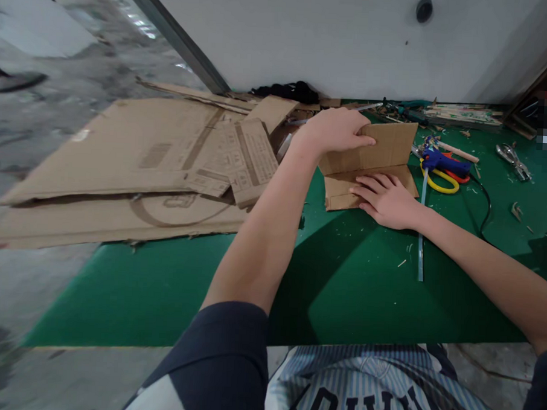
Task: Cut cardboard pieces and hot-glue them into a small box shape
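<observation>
A small folded cardboard piece (391, 143) is on the green table, one panel raised at the back and the other lying flat in front. My left hand (335, 130) grips the raised panel at its top left, thumb on the near face. My right hand (389, 201) rests with spread fingers on the flat panel, pressing near the crease. Just right of the cardboard lie a blue glue gun (445, 162) with a clear glue stick (421, 235) and yellow-handled scissors (443, 189).
Large flattened cardboard sheets (135, 138) cover the table's left side and overhang its edge. Along the back are pliers, a black cloth (287, 92) and a bundle of thin sticks (465, 113). A coiled cable (513, 161) lies at the right. A white wall stands behind.
</observation>
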A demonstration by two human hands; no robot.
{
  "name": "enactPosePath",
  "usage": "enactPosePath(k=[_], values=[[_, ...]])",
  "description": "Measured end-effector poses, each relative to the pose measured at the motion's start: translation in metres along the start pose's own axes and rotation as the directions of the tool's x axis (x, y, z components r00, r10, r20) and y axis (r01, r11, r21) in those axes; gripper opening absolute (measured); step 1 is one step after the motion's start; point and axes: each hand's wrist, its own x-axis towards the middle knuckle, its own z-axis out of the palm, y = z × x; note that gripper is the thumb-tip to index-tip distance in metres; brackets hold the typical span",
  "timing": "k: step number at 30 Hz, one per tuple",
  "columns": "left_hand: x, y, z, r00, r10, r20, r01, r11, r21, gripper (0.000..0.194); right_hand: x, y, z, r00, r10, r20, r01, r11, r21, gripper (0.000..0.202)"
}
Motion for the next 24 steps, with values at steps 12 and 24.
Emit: enactPosePath(k=[12, 24], values=[[-0.0014, 0.0018, -0.0001, 1.0, 0.018, 0.005, -0.018, 1.0, -0.022, 0.047, -0.0004, -0.002, 0.0016, 1.0, -0.007, -0.023, 0.006, 1.0, -0.013, 0.048], [-0.0046, 0.0061, -0.0027, 1.0, -0.006, 0.007, 0.006, 1.0, -0.006, 0.047, 0.0029, -0.0023, -0.0053, 0.999, 0.002, 0.045, -0.002, 1.0, 0.003, 0.049]])
